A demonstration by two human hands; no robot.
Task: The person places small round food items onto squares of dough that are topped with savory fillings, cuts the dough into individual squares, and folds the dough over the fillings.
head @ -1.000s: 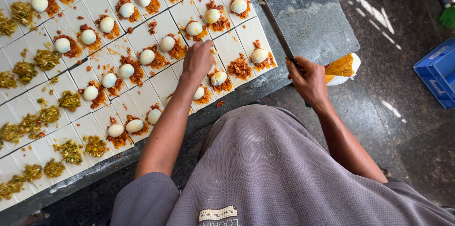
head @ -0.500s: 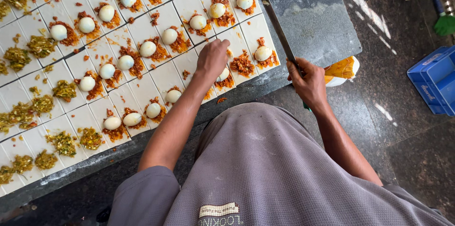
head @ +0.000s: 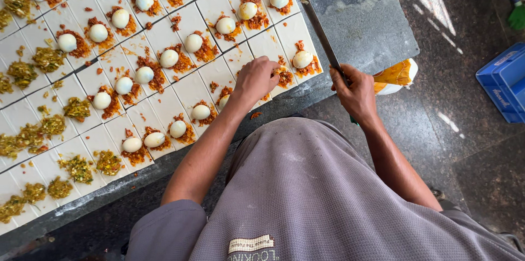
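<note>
Dark stone tabletop [head: 366,15] fills the upper frame, covered left to centre with white dough squares [head: 188,88], each topped with filling; most of the orange ones carry a boiled egg [head: 201,111], the green ones at far left none. Blue crate [head: 503,83] on the floor, right edge. Long knife [head: 317,23] runs from top centre down to the right hand [head: 358,94], grip closed round its handle. Left hand [head: 256,79] at centre, fingers curled onto a square's egg at the tabletop's near edge; grip on it unclear.
</note>
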